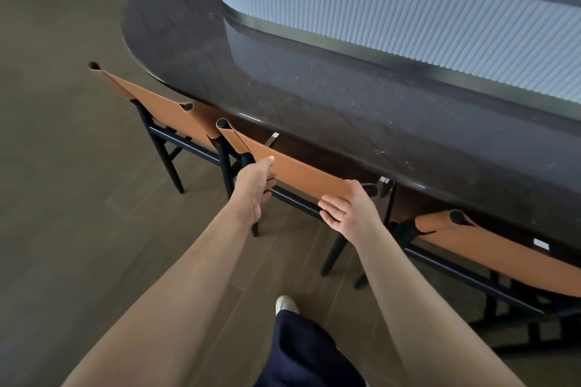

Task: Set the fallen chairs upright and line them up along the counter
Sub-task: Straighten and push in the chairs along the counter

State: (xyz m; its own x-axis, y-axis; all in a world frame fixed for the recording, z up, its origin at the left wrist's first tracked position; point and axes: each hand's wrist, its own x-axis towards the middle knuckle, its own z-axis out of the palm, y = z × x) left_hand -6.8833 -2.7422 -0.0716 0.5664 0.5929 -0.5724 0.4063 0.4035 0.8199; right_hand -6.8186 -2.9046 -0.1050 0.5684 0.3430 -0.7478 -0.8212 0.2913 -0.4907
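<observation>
Three chairs with tan leather backs and black frames stand upright along the dark counter (314, 94). The middle chair (301, 171) is in both my hands. My left hand (256, 184) grips the left part of its backrest, thumb on top and fingers curled under the lower edge. My right hand (345, 206) holds the right end of the backrest, fingers lying over its back face. The left chair (151, 97) stands close beside it, their back posts almost touching. The right chair (490, 248) stands at the right, partly cut off by the frame's edge.
A white ribbed wall (393, 9) with a metal base strip rises from the counter's far side. Wood-look floor (78, 198) stretches to the left and behind the chairs. My foot in a white shoe (284, 303) and a dark trouser leg are below the middle chair.
</observation>
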